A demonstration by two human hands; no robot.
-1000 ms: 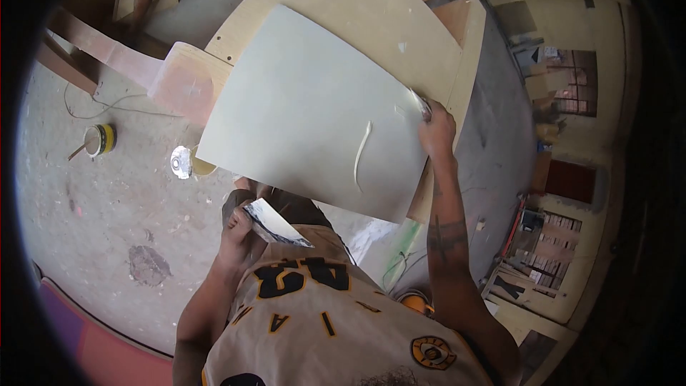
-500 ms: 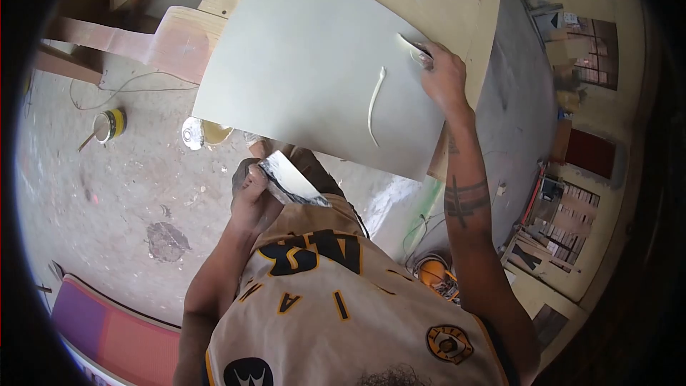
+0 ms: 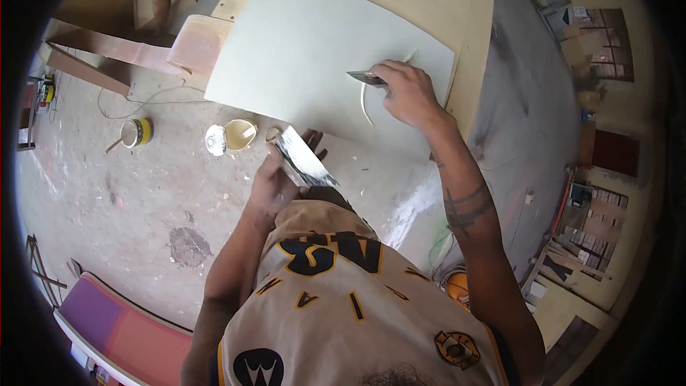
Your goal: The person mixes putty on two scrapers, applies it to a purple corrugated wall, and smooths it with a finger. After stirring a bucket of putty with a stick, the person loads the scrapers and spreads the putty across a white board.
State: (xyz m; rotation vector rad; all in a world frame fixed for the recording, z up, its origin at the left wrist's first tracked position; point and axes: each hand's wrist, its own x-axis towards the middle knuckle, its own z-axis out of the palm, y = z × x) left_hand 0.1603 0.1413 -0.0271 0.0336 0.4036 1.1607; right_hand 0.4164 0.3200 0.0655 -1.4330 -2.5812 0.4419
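Observation:
My right hand (image 3: 413, 96) is closed around a putty knife (image 3: 367, 78), its dark blade pointing left over a large pale grey panel (image 3: 293, 43). A thin curved strip of cream putty (image 3: 364, 106) lies on the panel just below the blade, and a short streak shows above my fingers. My left hand (image 3: 275, 180) grips a wide flat metal scraper (image 3: 304, 157) in front of my body, near the panel's lower edge. Its face is shiny with dark smears. The handle side is mostly hidden by my fingers.
The panel rests on a plywood surface (image 3: 471, 50). On the floor stand an open tub of cream filler (image 3: 241, 134), a white lid (image 3: 215, 140) and a yellow-banded can (image 3: 137, 132) with a stick. A cable (image 3: 168, 100) trails nearby. Another person's leg (image 3: 163, 3) shows at the top left.
My right hand has moved left with the putty knife, from near the panel's right side to the putty strip. My left hand still holds the scraper. The view has shifted slightly.

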